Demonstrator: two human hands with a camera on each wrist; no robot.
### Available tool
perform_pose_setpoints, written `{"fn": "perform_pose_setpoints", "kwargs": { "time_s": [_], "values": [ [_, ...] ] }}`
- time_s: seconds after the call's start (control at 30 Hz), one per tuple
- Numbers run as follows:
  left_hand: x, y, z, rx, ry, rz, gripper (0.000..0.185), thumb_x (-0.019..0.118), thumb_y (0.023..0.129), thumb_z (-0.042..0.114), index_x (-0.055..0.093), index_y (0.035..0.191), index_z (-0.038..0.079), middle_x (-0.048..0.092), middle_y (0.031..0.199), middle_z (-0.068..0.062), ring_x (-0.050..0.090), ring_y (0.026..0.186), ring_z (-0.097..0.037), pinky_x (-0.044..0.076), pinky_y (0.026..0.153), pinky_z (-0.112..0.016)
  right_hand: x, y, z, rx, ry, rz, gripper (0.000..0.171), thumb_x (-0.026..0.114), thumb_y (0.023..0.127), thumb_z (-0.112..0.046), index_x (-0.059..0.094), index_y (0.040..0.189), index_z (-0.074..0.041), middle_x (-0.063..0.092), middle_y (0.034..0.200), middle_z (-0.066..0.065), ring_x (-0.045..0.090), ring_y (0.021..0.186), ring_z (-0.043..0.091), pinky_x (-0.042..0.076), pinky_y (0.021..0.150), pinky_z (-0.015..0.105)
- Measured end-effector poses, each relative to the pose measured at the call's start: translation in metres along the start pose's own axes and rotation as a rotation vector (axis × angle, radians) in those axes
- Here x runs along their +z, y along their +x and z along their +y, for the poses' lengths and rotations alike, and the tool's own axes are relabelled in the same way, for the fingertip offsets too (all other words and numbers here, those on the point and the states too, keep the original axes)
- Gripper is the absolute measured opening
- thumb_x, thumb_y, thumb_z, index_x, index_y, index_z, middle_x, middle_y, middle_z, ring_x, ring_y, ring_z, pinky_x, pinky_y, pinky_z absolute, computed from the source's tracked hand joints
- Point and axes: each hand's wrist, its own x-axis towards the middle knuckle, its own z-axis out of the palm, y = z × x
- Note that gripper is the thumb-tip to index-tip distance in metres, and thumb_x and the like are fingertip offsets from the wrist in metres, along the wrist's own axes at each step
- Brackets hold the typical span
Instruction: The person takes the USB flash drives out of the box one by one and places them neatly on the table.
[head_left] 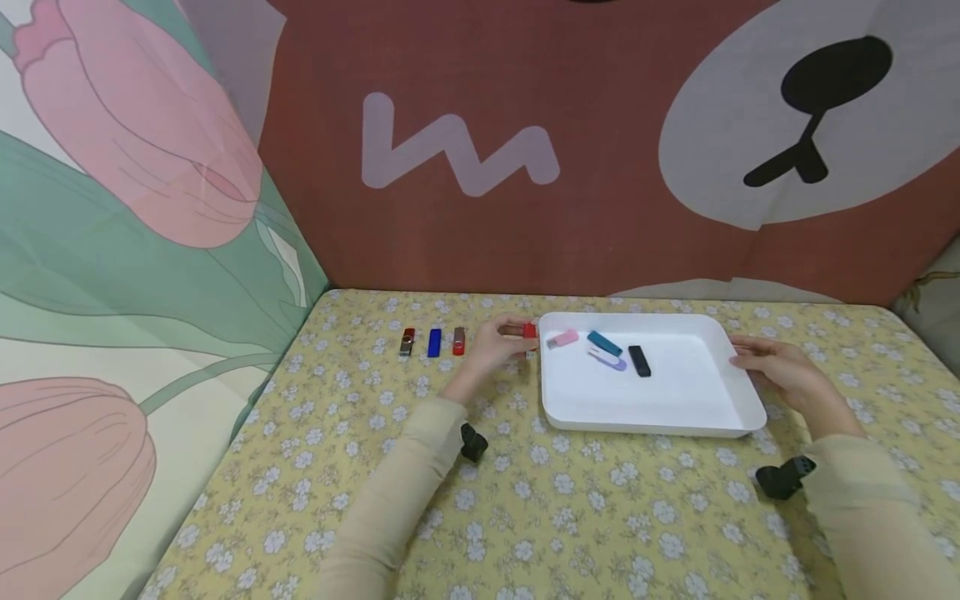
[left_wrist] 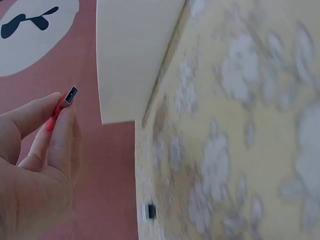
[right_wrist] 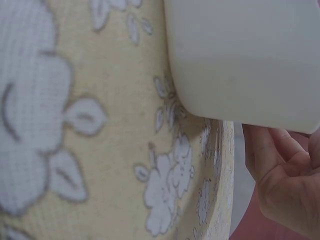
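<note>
My left hand pinches a red USB flash drive just beyond the left wall of a white tray. In the left wrist view, the metal plug of that drive sticks out past the fingertips. Across the tray, my right hand grips the right rim, with the thumb at the edge. Inside the tray lie a pink flash drive, a teal one, a purple-and-white one and a black one.
Left of my left hand, a dark red and silver flash drive, a blue one and a red and grey one stand in a row. A floral cloth covers the table; a printed backdrop rises behind it.
</note>
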Motion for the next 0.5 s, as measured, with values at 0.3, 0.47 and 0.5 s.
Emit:
{"fn": "perform_pose_setpoints", "kwargs": {
  "time_s": [0.3,0.47,0.5],
  "values": [
    [-0.023,-0.001,-0.011,-0.005,0.020,0.053,0.041,0.068,0.087,0.005,0.058,0.127,0.002,0.061,0.119,-0.019,0.064,0.103,-0.031,0.059,0.084,-0.034,0.000,-0.001,-0.001,-0.002,0.010,-0.008,0.076,0.055,0.097,-0.028,0.011,0.151,0.003,0.047,0.104,-0.023,0.054,0.076,-0.016,0.054,0.073,0.014],
    [-0.035,-0.001,-0.017,-0.027,0.043,0.075,0.042,0.067,0.087,0.005,0.058,0.128,0.002,0.060,0.120,-0.019,0.064,0.104,-0.032,0.059,0.084,-0.036,-0.001,0.000,-0.001,-0.004,0.025,-0.015,0.077,0.056,0.096,-0.027,0.011,0.151,0.003,0.044,0.089,-0.033,0.055,0.076,-0.015,0.054,0.073,0.014],
    [-0.037,-0.001,-0.019,-0.039,0.044,0.075,0.042,0.067,0.087,0.005,0.058,0.129,0.003,0.060,0.120,-0.018,0.064,0.104,-0.032,0.059,0.083,-0.036,-0.001,0.000,-0.001,-0.004,0.024,-0.013,0.077,0.055,0.097,-0.027,0.011,0.151,0.003,0.044,0.090,-0.033,0.055,0.076,-0.015,0.054,0.073,0.014]
  ]
}}
